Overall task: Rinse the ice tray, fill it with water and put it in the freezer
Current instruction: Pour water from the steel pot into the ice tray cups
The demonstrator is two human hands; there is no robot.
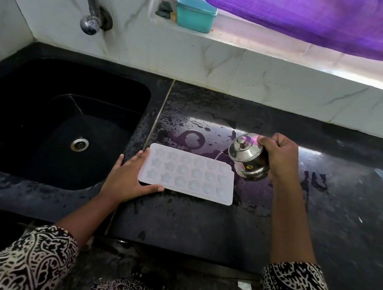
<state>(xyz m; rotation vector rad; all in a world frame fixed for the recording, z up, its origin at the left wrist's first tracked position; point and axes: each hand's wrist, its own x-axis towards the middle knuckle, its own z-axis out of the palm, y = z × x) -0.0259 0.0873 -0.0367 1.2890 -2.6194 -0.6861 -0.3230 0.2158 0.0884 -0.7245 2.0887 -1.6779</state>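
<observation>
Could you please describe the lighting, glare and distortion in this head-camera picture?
Head view: daylight through the purple curtain blows out the sill and tints the wet counter violet; head view: glare streaks beside the steel pot, the sink nearly black; head view: wide-angle lens bows the counter edges, the ice tray is sharp.

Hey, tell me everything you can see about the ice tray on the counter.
The pale, rectangular plastic ice tray has three rows of six moulded cavities, some star-shaped. It lies flat on the wet black stone counter, just right of the black sink. The left hand braces its left end with straight fingers and thumb. A thin stream of water from the small steel pot, tilted by the right hand, falls at its far right corner.
</observation>
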